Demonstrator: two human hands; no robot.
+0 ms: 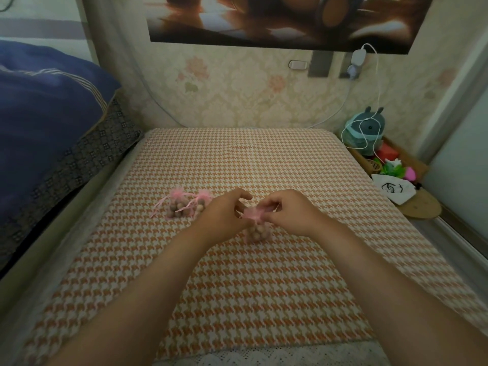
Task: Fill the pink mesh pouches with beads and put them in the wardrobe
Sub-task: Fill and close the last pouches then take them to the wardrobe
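Note:
A pink mesh pouch [256,229] full of tan beads stands between my hands on the orange houndstooth mattress [237,159]. My left hand [224,217] and my right hand [286,211] each pinch the gathered pink top of this pouch from either side. Two more filled pink pouches lie side by side just left of my hands, one [176,204] further left and one [200,204] nearer, with their ribbons trailing on the mattress. No wardrobe is in view.
A blue quilt [45,107] lies piled on a higher bed at the left. At the right, a wooden tray [406,157] holds a plush toy, a white cable and small colourful items. A white bag [393,190] rests on a round board.

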